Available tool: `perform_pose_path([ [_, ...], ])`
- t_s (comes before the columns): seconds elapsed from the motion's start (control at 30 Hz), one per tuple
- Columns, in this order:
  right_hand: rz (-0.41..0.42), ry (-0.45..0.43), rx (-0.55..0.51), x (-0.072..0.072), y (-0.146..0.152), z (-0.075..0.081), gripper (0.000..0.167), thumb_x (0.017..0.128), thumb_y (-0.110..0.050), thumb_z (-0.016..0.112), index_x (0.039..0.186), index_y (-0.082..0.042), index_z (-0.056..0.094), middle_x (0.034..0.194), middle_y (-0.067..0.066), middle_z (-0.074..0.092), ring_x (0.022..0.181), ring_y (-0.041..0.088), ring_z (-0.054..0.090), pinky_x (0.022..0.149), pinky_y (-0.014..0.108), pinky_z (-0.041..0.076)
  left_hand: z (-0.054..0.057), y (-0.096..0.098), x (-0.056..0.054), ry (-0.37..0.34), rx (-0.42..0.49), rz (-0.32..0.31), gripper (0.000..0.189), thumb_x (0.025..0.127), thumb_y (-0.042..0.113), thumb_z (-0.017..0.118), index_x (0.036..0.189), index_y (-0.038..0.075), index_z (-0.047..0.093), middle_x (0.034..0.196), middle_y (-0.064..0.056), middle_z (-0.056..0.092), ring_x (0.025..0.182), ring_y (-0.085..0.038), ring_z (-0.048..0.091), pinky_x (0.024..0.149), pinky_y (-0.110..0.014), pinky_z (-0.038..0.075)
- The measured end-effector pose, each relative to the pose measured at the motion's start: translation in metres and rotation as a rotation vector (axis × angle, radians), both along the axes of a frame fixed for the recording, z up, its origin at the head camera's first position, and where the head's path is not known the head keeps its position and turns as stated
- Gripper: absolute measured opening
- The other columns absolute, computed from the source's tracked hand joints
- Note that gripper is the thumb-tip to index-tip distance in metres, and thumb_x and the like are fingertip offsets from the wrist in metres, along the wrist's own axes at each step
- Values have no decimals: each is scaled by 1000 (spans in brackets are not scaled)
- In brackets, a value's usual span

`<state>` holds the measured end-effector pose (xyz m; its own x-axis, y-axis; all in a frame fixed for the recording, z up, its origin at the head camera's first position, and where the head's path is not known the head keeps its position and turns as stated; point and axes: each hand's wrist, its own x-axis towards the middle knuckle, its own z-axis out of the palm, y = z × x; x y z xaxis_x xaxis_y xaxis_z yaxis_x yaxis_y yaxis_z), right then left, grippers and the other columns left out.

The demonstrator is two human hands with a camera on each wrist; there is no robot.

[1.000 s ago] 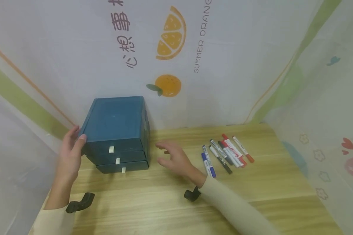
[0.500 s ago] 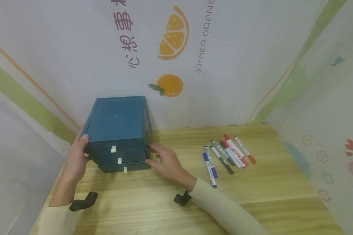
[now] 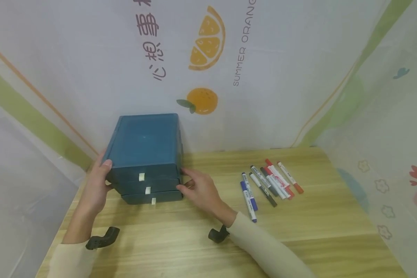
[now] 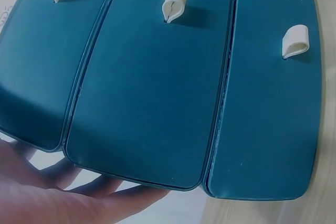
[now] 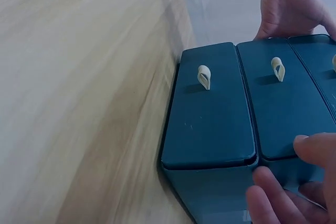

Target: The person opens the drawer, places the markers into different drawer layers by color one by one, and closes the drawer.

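Note:
A blue drawer box [image 3: 146, 141] with three stacked drawers stands at the back left of the table. Each drawer front has a small white pull tab [image 4: 175, 1]. My left hand [image 3: 96, 188] holds the box's left side, thumb over the top front corner and fingers along the side wall. On the opposite side my right hand [image 3: 204, 193] grips the front edge. Its thumb touches the middle drawer front [image 5: 289, 108], with the fingers bent against the side wall. The drawers look pushed in; their insides are hidden.
Several markers [image 3: 271, 181] in blue, black and red lie in a loose group on the wooden table [image 3: 180, 247], right of my right hand. A white printed curtain [image 3: 281, 77] hangs behind the table and along both sides.
My right hand has moved left to the box's right side and now touches it. The box has shifted a little to the right, with my left hand following. The markers stay in place.

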<state>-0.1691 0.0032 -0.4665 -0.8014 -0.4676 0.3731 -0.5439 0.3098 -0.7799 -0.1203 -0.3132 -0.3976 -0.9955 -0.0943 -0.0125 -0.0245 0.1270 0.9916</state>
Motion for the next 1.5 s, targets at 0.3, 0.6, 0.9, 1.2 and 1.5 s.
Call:
perform_pose_path([
  [0.3, -39, -20, 36, 0, 20, 7, 57, 98, -10, 85, 149, 1, 64, 135, 13, 76, 90, 16, 80, 77, 21, 63, 1, 12, -6, 3, -72, -63, 72, 119, 43, 32, 178, 28, -5, 182, -13, -16, 165, -49, -5, 112, -94, 12],
  [0.6, -83, -17, 57, -3, 41, 7, 58, 95, -11, 89, 147, 0, 67, 131, 12, 78, 85, 13, 80, 74, 22, 64, 3, 27, -10, 15, -135, -124, 72, 119, 44, 35, 178, 30, -4, 183, -13, -11, 162, -55, 10, 113, -92, 22],
  [0.9, -124, -38, 71, -7, 72, 7, 57, 92, -13, 91, 145, -4, 71, 127, 10, 80, 85, 10, 79, 76, 25, 65, 3, 49, -20, 17, -186, -212, 77, 118, 48, 38, 178, 29, -6, 183, -15, -9, 162, -57, 15, 113, -89, 28],
  [1.2, -95, 17, 39, -12, 108, 5, 57, 89, -8, 93, 140, 5, 72, 122, 17, 80, 84, 14, 81, 74, 26, 66, 3, 75, -31, 50, -222, -271, 82, 117, 48, 42, 178, 23, -7, 183, -15, -10, 164, -55, 8, 116, -88, 23],
  [1.5, -102, 53, 65, -14, 139, 6, 41, 91, -13, 93, 128, -2, 78, 111, 8, 83, 83, 11, 80, 73, 27, 66, 2, 104, -38, 70, -219, -310, 85, 117, 45, 45, 177, 18, -9, 181, -22, -8, 164, -55, 3, 120, -84, 23],
])
